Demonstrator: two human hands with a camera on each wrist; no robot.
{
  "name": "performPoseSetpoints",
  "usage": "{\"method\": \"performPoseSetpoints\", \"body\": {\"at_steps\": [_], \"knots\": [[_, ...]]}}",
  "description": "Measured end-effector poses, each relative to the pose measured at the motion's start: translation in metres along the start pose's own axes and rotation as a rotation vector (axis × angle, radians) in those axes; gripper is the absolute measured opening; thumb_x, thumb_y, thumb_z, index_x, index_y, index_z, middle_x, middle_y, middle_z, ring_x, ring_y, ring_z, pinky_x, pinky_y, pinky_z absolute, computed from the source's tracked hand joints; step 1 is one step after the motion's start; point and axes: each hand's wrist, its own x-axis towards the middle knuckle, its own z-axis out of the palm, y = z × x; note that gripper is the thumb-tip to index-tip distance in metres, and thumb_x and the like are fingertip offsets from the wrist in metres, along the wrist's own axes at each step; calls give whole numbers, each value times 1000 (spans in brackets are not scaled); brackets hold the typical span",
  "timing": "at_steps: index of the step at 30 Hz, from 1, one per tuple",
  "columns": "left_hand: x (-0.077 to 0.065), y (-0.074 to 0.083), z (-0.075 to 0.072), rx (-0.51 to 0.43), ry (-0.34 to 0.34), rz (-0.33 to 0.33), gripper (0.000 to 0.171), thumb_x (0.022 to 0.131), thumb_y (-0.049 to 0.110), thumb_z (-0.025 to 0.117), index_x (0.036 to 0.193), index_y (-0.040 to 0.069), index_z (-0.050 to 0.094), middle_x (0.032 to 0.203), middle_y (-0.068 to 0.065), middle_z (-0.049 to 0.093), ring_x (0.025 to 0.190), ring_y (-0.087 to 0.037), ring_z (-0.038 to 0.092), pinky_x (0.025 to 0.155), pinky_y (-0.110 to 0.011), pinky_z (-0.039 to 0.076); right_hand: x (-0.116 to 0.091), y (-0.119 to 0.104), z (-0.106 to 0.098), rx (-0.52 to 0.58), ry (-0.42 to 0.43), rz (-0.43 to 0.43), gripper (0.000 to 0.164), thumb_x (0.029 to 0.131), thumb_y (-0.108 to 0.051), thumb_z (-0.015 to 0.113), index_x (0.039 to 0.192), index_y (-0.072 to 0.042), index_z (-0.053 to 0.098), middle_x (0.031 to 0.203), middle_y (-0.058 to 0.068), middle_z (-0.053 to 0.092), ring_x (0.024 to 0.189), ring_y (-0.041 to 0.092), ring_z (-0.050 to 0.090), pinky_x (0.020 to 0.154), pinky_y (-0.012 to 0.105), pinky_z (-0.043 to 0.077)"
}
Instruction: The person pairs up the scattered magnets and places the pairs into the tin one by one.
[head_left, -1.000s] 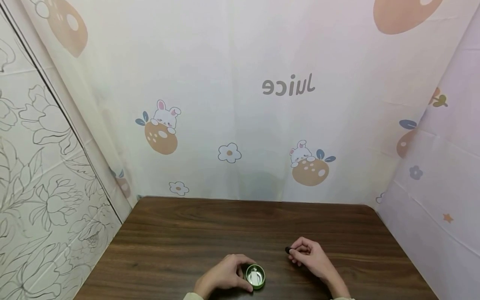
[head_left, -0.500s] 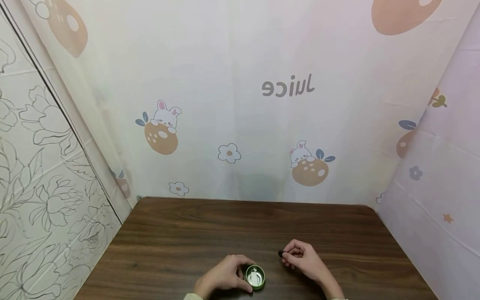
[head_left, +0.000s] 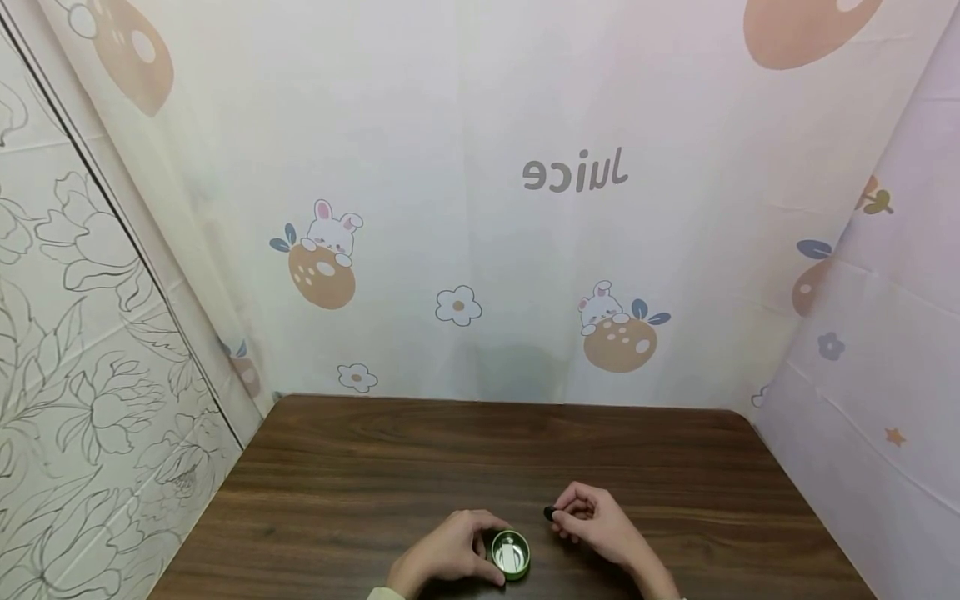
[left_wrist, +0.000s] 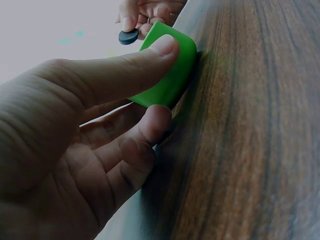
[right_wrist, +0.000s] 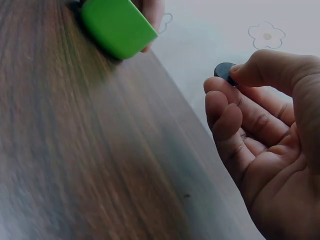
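A small round green bowl (head_left: 512,575) with a shiny silvery inside stands on the table, and my left hand (head_left: 453,546) grips its side between thumb and fingers. In the left wrist view the thumb lies along the outer wall of the green bowl (left_wrist: 172,75). My right hand (head_left: 600,525) is to the right of the bowl, pinching a small black disc (right_wrist: 224,73) between thumb and index finger. The disc is held up in the air, a short way to the right of the bowl's rim. The other right fingers are curled loosely beneath.
The dark wood-grain table (head_left: 360,458) reaches back to a white curtain (head_left: 405,167) printed with rabbits, fruit and flowers. Another patterned cloth (head_left: 82,333) hangs along the left side, and a pale one (head_left: 885,400) along the right.
My right hand has moved left, and slightly toward me, with the black disc, coming closer to the bowl. The left hand and the bowl have stayed in place.
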Motion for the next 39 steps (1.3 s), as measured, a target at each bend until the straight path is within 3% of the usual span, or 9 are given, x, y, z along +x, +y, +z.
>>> {"method": "performPoseSetpoints", "body": {"at_steps": [6,17,27,39], "knots": [[0,-2,0,-21,-17,-7,55,75,19,94,125,9,71,98,12,67,64,9,55,60,-15,51,2,1,7,-19,-20,1,17,100,-17,69,102,0,65,86,11,75,72,18,72,61,34,59],[0,-1,-1,-50,-26,-11,55,76,18,93,125,9,71,98,11,68,64,8,55,59,-15,50,2,-10,16,-3,-73,0,20,100,-17,68,104,2,65,91,25,72,72,21,70,61,35,59],[0,1,-3,-58,-32,-24,54,76,18,93,125,11,72,104,9,69,64,7,56,60,-16,51,4,-10,21,-11,-80,-4,16,100,-17,67,103,-1,66,87,12,75,67,16,67,57,34,57],[0,2,-2,-42,-20,-19,53,76,17,93,124,11,72,101,10,69,64,8,55,59,-16,51,6,-10,27,-30,-95,-16,14,100,-17,69,101,-4,67,86,11,75,65,7,64,54,30,55]]}}
